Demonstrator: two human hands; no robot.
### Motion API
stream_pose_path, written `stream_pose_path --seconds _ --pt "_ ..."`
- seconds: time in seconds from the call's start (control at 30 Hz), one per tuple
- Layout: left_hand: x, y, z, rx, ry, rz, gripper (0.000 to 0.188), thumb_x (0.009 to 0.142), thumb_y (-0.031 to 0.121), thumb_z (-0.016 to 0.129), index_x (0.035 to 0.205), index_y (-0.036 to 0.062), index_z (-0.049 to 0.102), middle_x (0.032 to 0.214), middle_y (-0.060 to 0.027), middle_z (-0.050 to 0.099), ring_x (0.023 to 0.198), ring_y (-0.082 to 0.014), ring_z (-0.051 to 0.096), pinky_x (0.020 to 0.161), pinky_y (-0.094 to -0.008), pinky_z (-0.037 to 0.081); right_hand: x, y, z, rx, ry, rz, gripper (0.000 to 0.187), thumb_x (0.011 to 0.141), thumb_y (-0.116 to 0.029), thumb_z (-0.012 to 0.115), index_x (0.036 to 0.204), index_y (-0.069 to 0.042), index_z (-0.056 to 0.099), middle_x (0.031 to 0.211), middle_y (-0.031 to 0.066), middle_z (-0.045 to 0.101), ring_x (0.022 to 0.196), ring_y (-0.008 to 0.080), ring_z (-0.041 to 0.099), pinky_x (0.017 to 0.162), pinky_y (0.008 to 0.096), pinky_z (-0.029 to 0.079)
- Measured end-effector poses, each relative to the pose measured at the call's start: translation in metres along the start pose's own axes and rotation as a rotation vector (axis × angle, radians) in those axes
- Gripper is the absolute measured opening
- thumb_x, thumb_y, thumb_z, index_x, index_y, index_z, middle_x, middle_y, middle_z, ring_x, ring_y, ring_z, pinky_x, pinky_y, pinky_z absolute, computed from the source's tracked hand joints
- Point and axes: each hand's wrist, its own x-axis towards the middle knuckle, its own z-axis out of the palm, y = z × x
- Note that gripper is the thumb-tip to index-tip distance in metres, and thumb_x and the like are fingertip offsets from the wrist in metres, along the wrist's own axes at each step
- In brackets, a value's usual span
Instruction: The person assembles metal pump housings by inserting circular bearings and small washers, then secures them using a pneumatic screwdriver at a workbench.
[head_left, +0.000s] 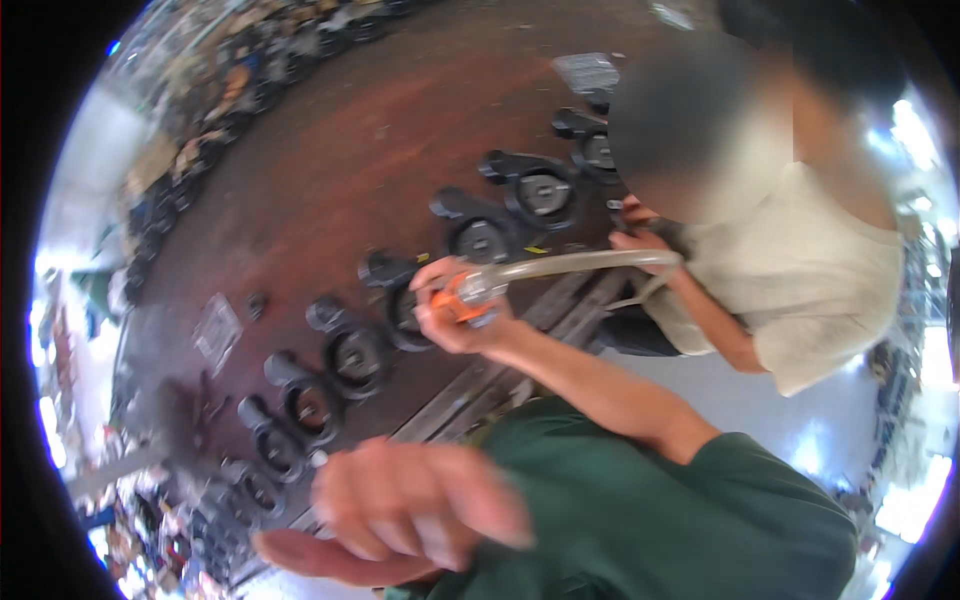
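Observation:
Wrapped round an orange air tool (455, 299), my right hand (465, 325) is closed. A pale, see-through hose (570, 264) runs from the tool toward the right. Directly beside this hand sits a black round housing (402, 312), partly covered by it. My left hand (405, 505), blurred, is near the lower edge with its fingers curled; what it holds, if anything, is hidden. Another black housing (355, 358), with a grey metal centre and a side lobe, lies beyond the left hand in a row of several.
The row stands along the near edge of a worn reddish-brown table (330, 170). At the right a person in a beige shirt (830, 270) works at the same table. A clear plastic bag (217, 332) lies left; piled parts (210, 110) line the far side.

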Motion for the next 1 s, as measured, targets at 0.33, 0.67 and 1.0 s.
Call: stream_pose_path --seconds 0.33,0.67,1.0 --pt "-0.020 -0.037 0.035 -0.675 -0.358 -0.692 0.059 0.102 0.048 0.050 0.056 0.0122 0.041 0.054 0.0009 0.045 0.047 -0.0164 0.048 0.072 -0.0533 0.056 -0.004 0.003 -0.007 0.047 0.024 0.083 0.027 0.078 0.005 0.071 0.103 -0.002 0.062 0.080 -0.0005 0.064 0.074 0.0063 0.063 0.065 0.0232 0.052" --pt "-0.036 -0.052 0.059 -0.805 -0.238 -0.627 0.061 0.104 0.044 0.049 0.055 0.0103 0.039 0.050 -0.0002 0.041 0.041 -0.0142 0.043 0.042 -0.0294 0.038 0.000 -0.005 -0.009 -0.230 -0.039 -0.105 0.027 0.071 -0.010 0.079 0.093 -0.005 0.064 0.076 0.0036 0.067 0.067 0.0140 0.066 0.064 0.0273 0.051" --pt "-0.041 -0.051 0.055 -0.680 -0.296 -0.694 0.064 0.106 0.050 0.046 0.055 0.0110 0.043 0.050 -0.0001 0.045 0.042 -0.0139 0.048 0.047 -0.0326 0.047 -0.008 0.006 -0.010 -0.399 -0.071 -0.256 0.038 0.063 -0.019 0.083 0.094 -0.009 0.064 0.077 0.0036 0.064 0.069 0.0221 0.067 0.064 0.0320 0.052"
